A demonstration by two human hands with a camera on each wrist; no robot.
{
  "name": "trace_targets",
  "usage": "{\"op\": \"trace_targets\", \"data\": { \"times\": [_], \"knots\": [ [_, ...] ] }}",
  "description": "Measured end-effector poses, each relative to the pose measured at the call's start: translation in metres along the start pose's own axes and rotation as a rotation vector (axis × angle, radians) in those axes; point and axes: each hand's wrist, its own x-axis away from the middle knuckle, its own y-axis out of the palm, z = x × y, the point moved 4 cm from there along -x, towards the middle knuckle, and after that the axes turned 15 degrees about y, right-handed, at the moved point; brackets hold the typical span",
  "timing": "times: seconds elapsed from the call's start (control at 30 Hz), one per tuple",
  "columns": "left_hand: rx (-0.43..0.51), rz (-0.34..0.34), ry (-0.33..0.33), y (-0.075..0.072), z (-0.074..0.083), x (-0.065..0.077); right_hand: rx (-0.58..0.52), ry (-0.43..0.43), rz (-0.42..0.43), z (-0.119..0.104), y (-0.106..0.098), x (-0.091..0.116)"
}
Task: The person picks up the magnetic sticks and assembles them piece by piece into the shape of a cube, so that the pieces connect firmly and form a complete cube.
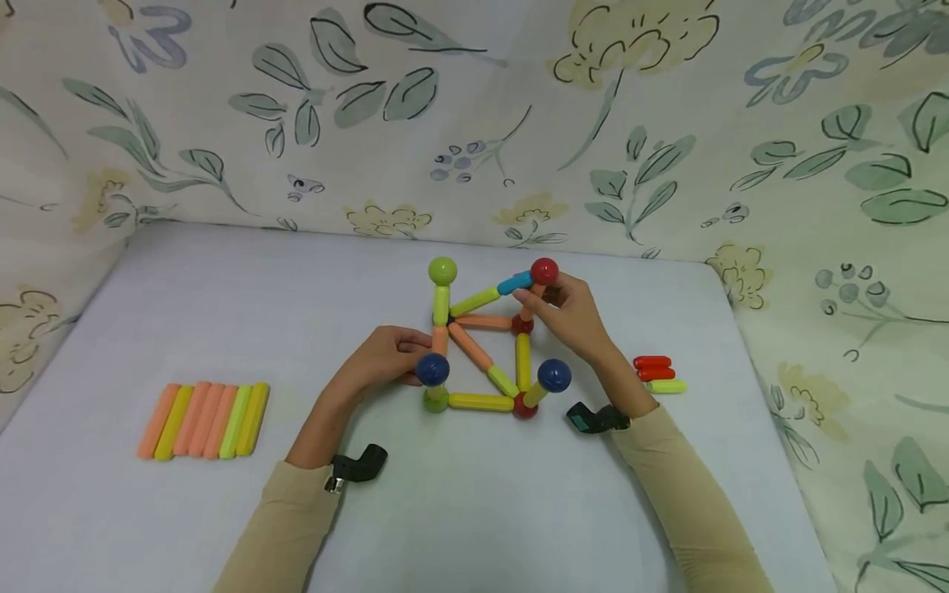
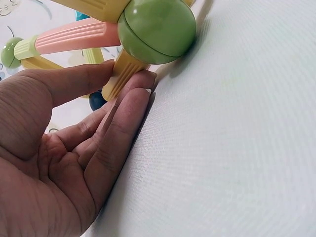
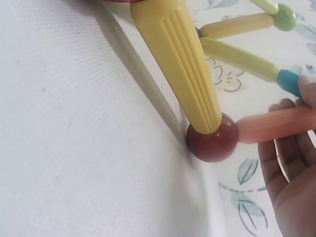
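A frame of coloured rods and balls, like a magnetic building set, stands on the table. My left hand (image 1: 389, 356) is at its left side, pinching a yellow rod (image 2: 126, 74) between thumb and fingertips, close beside the green ball (image 2: 158, 29) at the front left corner. At the back right, my right hand (image 1: 567, 317) holds an upright orange rod (image 3: 276, 126) below a red ball (image 1: 544, 272). Its thumb lies at the end of a blue rod (image 1: 515, 282), which lines up with a light green rod (image 1: 474, 301) rising from the back left corner.
Two dark blue balls (image 1: 554, 376) top the front posts, and a light green ball (image 1: 442, 271) tops the back left one. Several orange, yellow and green rods (image 1: 203, 420) lie side by side at left. Two red rods and a light green rod (image 1: 666, 386) lie at right.
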Motion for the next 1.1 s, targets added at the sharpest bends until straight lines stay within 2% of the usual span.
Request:
{"op": "trace_targets", "data": {
  "times": [0.17,0.4,0.67,0.9,1.1],
  "knots": [
    [-0.013,-0.002,-0.004,0.003,0.001,-0.001,0.004,0.014,-0.003,0.014,-0.004,-0.003],
    [0.000,-0.012,0.007,0.005,0.001,-0.001,0.144,0.106,-0.011,0.025,-0.017,0.011],
    [-0.003,-0.004,-0.003,0.003,0.001,-0.001,0.290,0.186,0.035,0.035,-0.036,0.049],
    [-0.010,-0.013,0.004,0.002,0.001,0.000,0.421,0.225,0.094,0.040,-0.041,0.090],
    [-0.015,-0.009,-0.021,0.003,0.002,-0.001,0.479,0.257,0.142,0.046,-0.046,0.109]
  ]
}}
